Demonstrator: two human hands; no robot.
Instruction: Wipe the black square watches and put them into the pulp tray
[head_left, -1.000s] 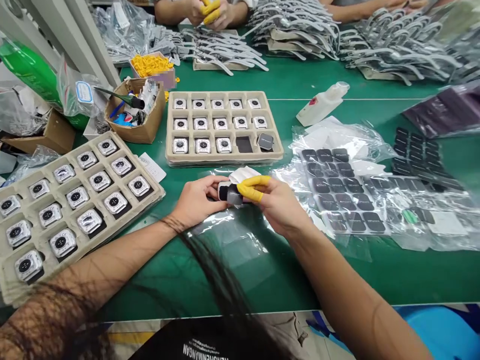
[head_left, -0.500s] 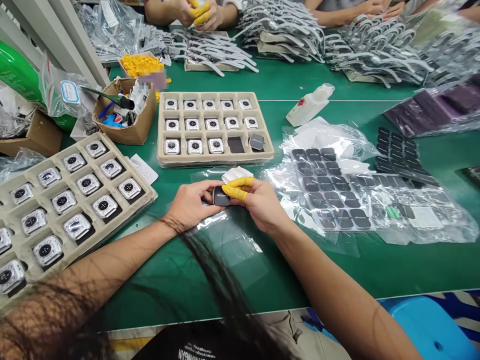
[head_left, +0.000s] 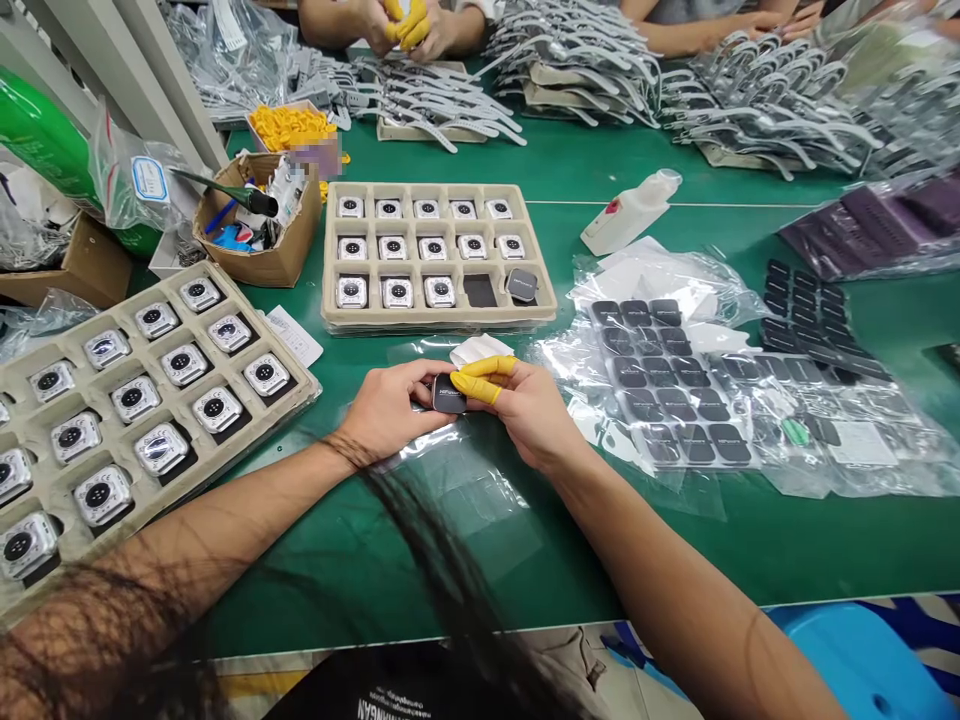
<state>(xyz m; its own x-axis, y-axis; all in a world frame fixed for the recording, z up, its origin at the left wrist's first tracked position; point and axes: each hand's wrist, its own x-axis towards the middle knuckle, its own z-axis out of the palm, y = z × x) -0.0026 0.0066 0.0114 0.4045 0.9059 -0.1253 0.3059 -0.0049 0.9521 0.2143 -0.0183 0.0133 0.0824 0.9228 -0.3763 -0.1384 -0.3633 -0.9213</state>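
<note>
Watch body [head_left: 448, 394], small, square and dark with round corners, pinched between both hands just above the green table [head_left: 600, 560]. Left hand [head_left: 390, 405] curled round its near side, fingers pressed on it. Right hand [head_left: 525, 410] pinching the far edge, two fingertips in yellow rubber caps [head_left: 480, 378] (smooth and stretchy-looking). Probably pressing a dark film onto the glass; next, likely needs a soft, even rub. Just behind: white cloth [head_left: 480, 349], pulp tray [head_left: 439, 318] of shiny metal watch bodies. Right: crinkly clear bags of dark film sheets [head_left: 660, 375].
</note>
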